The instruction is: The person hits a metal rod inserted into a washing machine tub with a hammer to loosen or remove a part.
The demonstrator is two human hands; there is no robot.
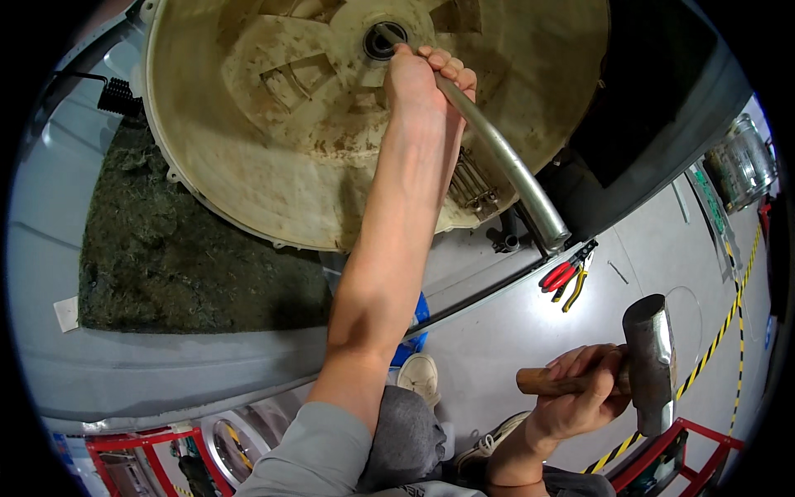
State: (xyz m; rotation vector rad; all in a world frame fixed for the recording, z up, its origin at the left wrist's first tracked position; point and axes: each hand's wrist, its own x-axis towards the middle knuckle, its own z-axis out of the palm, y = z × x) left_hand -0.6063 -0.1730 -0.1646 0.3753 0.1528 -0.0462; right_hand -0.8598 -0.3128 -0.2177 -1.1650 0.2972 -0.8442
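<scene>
My left hand [426,83] reaches into a stained, cream-coloured washing machine tub [273,199] and is wrapped round a long grey metal bar [509,161]. The bar's thin end rests at the round bearing [381,41] in the tub's middle. Its thick end points back toward me over the tub's rim. Low on the right, my right hand [580,393] grips a sledgehammer [650,360] by its short wooden handle, close to the heavy steel head. The hammer head is apart from the bar. My left forearm hides part of the tub's near wall.
Around the tub is the grey machine cabinet [190,373] with a dark felt pad [190,257]. A heating element [474,186] sits in the tub's near right. Red-handled pliers [559,276], yellow-handled pliers [577,291] and a screw [618,272] lie on the floor. Red racks [145,439] stand behind.
</scene>
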